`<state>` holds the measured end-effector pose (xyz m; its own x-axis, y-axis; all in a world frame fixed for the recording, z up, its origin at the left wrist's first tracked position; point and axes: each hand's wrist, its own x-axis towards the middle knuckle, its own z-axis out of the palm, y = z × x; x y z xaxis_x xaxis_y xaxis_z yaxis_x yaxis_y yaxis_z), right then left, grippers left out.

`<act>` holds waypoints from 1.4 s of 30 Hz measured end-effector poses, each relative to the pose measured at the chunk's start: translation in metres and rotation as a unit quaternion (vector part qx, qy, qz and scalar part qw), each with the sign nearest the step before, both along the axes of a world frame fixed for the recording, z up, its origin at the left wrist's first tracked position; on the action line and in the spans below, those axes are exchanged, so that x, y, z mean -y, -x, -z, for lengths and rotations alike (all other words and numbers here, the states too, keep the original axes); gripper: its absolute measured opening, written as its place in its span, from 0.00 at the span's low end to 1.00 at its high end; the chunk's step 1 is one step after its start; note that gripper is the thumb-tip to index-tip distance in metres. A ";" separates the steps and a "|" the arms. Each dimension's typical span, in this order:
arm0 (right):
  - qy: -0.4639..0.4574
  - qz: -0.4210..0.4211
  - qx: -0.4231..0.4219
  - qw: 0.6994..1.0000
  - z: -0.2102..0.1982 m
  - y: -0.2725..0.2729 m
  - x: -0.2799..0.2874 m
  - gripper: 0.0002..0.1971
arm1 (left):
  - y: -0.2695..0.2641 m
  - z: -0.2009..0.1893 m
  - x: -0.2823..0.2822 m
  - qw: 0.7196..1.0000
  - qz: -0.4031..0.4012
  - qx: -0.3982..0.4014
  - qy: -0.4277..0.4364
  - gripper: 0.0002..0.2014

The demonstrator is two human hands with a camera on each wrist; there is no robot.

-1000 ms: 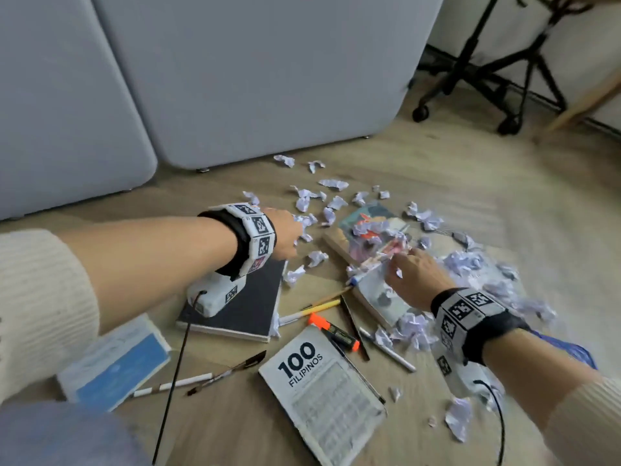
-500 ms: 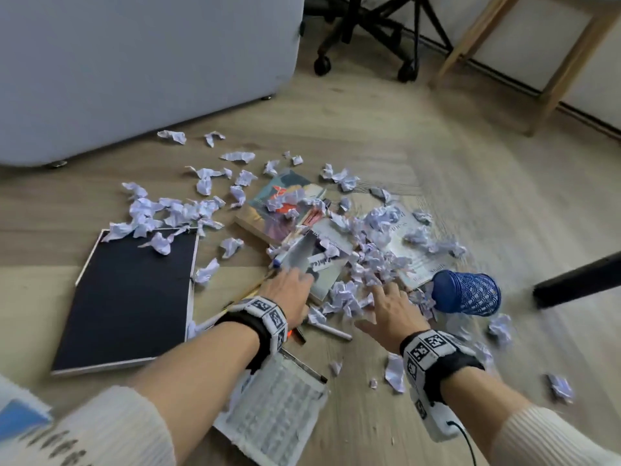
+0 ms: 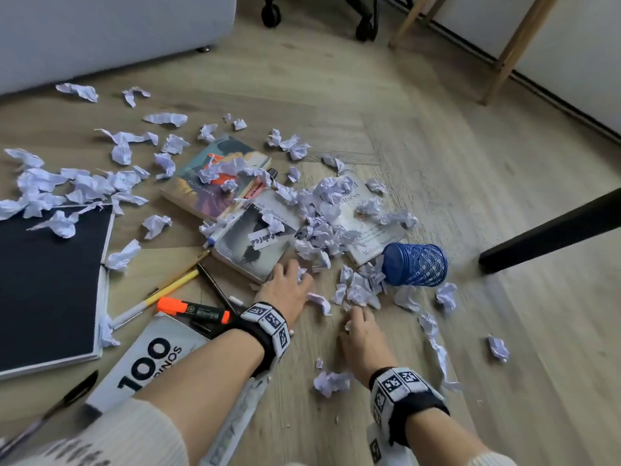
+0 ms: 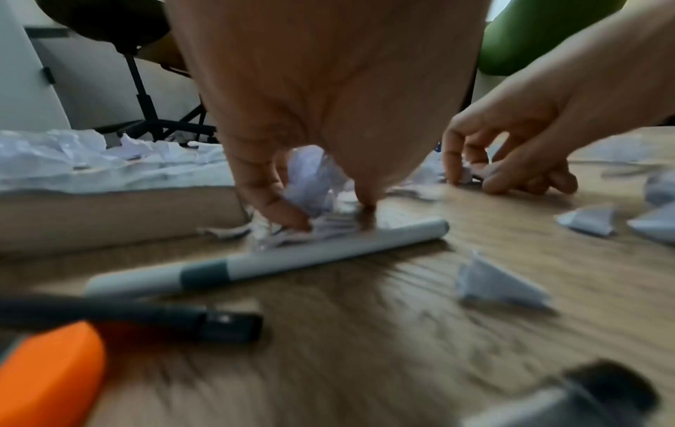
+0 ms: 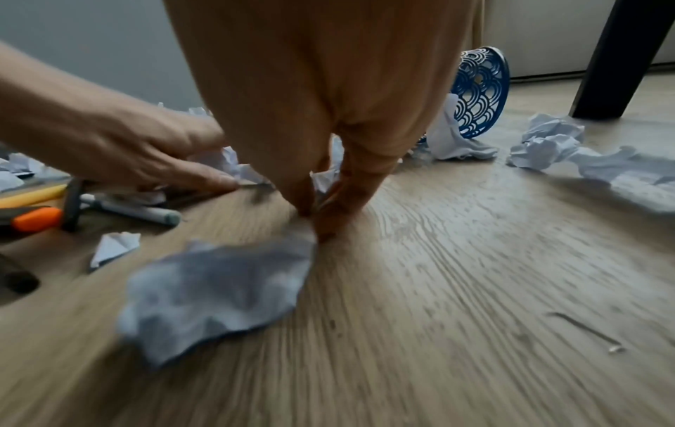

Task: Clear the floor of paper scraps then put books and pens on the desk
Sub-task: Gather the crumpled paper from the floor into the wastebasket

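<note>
Crumpled white paper scraps [image 3: 322, 227] litter the wooden floor and lie over three books: a coloured one [image 3: 201, 183], a grey one [image 3: 248, 250] and a white one [image 3: 373, 230]. My left hand [image 3: 300, 275] is beside the grey book's corner, fingers curled round a scrap [image 4: 310, 185]. My right hand [image 3: 354, 317] is just to its right, fingertips [image 5: 310, 208] pinching a small scrap [image 5: 323, 179] at the floor. A black notebook [image 3: 50, 284], a "100" book [image 3: 151, 358], an orange highlighter [image 3: 193, 311], a yellow pen [image 3: 161, 290] and a grey marker [image 4: 266, 263] lie to the left.
A blue mesh cup [image 3: 415, 264] lies on its side right of the pile. A black furniture leg [image 3: 551, 230] stands further right. Wooden desk legs [image 3: 514, 45] and chair castors [image 3: 270, 10] are at the back, and a grey panel [image 3: 100, 28] at the back left.
My view has swung right. Both hands have come off the book pile to the floor in front of it. The right hand's spread fingers have closed into a pinch.
</note>
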<state>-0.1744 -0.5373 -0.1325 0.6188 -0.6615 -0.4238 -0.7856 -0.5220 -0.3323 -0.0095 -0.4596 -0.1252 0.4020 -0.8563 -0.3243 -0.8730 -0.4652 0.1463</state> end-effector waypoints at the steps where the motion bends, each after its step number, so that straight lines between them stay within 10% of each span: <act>1: 0.010 -0.013 0.013 1.000 0.000 0.000 -0.001 0.07 | 0.002 0.001 -0.001 1.000 -0.002 -0.007 -0.001 0.15; 8: 0.220 0.045 0.038 0.974 -0.027 -0.027 0.037 0.20 | -0.005 -0.002 0.002 1.000 0.004 -0.024 -0.004 0.12; 14: 0.223 0.108 -0.034 0.968 -0.004 -0.050 0.066 0.41 | -0.020 0.003 0.027 0.986 -0.064 -0.057 0.140 0.11; 18: 0.230 0.107 -0.043 0.966 0.022 -0.047 0.070 0.50 | -0.012 0.014 0.037 0.975 -0.136 -0.050 0.166 0.27; 22: 0.283 0.052 0.002 0.958 0.032 -0.047 0.063 0.32 | -0.004 0.029 0.046 0.978 -0.090 0.009 0.188 0.46; 26: 0.260 -0.059 0.088 0.960 0.034 -0.047 0.058 0.10 | -0.002 0.038 0.049 0.989 -0.031 0.033 0.144 0.37; 30: 0.227 -0.129 0.089 0.961 0.025 -0.044 0.063 0.19 | 0.000 0.031 0.047 0.991 -0.014 0.034 0.130 0.21; 37: 0.237 0.115 0.120 0.957 -0.008 -0.001 0.099 0.07 | 0.005 0.039 0.045 0.984 -0.007 -0.042 0.171 0.10; 42: 0.256 0.194 -0.006 0.947 0.002 0.024 0.131 0.16 | 0.013 0.024 0.034 0.984 -0.033 -0.102 0.142 0.23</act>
<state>-0.1980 -0.6681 -0.1346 0.2844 -0.9587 0.0087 -0.9534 -0.2837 -0.1029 -0.0226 -0.4937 -0.1489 0.4115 -0.8981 -0.1549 -0.7815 -0.4352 0.4470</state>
